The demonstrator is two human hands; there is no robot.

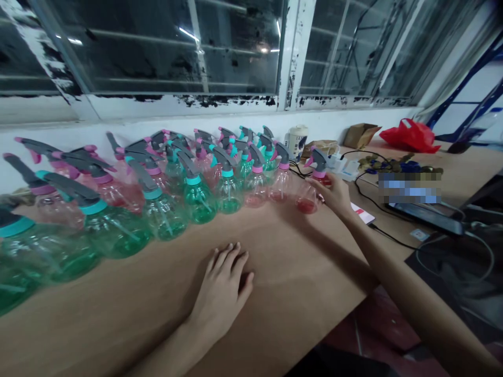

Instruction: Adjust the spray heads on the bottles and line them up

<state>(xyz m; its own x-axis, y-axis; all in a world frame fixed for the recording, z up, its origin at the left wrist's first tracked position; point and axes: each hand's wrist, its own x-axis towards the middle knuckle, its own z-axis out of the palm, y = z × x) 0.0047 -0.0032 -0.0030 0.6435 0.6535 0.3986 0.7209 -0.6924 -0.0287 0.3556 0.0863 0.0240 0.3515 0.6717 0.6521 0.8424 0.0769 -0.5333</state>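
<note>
Gripping clear round pink-collared plastic spray bottle [307, 201] in right hand [334, 192]; resting left hand [223, 290], spread, on flat brown tabletop [291, 272]

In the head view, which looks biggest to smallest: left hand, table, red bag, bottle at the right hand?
1. Table
2. Left hand
3. Red bag, bottle: too alike to rank

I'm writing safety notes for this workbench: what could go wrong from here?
The pink-collared bottle in the right hand might bump the neighbouring bottle, since they stand close.

If it tipped and leaked, its red liquid could perhaps reach the black cable lying to its right.
</note>
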